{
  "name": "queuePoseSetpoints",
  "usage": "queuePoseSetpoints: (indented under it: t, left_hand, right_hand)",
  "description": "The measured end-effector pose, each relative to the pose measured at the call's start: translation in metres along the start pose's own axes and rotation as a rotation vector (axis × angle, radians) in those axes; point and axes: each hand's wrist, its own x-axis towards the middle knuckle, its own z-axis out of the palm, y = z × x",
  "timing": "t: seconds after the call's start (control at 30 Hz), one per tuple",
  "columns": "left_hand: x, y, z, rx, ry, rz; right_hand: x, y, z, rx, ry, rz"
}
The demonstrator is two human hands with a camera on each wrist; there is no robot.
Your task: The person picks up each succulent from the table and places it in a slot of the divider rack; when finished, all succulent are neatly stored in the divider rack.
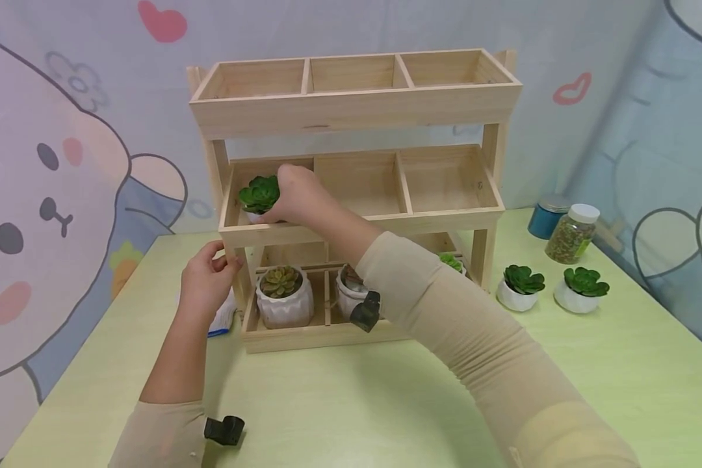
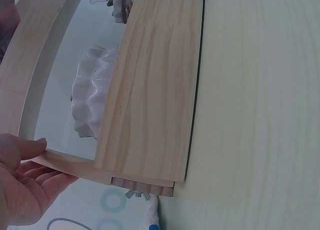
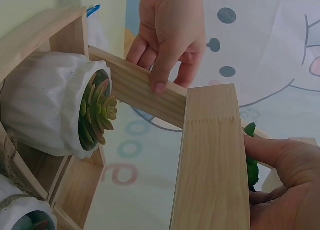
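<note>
A green artificial succulent point(image 1: 260, 194) in a small white pot sits in the left compartment of the middle tier of a wooden three-tier plant stand point(image 1: 357, 116). My right hand point(image 1: 301, 198) holds it from the right side, and the stand's front board hides part of the grip in the right wrist view. Lower down, my left hand point(image 1: 203, 281) grips the stand's left post point(image 3: 145, 87), thumb on one side and fingers on the other. Below, a larger white pot with a brownish-green succulent point(image 1: 282, 296) stands in the bottom tier's left compartment.
Another white pot point(image 1: 348, 296) is in the bottom tier, partly behind my right sleeve. Two small potted succulents point(image 1: 520, 287) stand on the table right of the stand, before a blue tin point(image 1: 546, 218) and a white-lidded jar point(image 1: 572, 235). A white cloth item point(image 1: 225, 316) lies behind my left hand.
</note>
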Motion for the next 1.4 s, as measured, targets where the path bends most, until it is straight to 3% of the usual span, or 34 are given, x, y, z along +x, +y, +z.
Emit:
queuePoseSetpoints:
  t: [0.27,0.53,0.73,0.9,1.0,1.17,1.4]
  left_hand:
    - [-0.001,0.004,0.000,-0.012,-0.015,-0.004]
    - [0.000,0.005,-0.001,-0.016,-0.018,-0.009]
    - [-0.001,0.003,-0.002,0.007,-0.004,0.009]
    - [-0.001,0.001,-0.001,0.002,-0.001,0.001]
    - [-0.001,0.000,-0.001,0.003,0.001,-0.004]
    - [-0.002,0.000,-0.001,0.004,0.000,-0.001]
    - [-0.001,0.000,0.000,-0.004,-0.003,0.002]
  right_hand:
    - [-0.005,0.005,-0.005,0.121,-0.017,-0.002]
    - [-0.012,0.008,-0.009,0.170,-0.038,-0.024]
    - [-0.026,0.020,-0.008,0.349,0.000,-0.076]
    - [-0.051,0.035,-0.010,0.560,0.066,-0.153]
    - [-0.070,0.047,-0.011,0.624,0.108,-0.223]
    - [-0.102,0.071,-0.009,0.675,0.121,-0.304]
    - [-0.145,0.102,-0.009,0.680,0.109,-0.311]
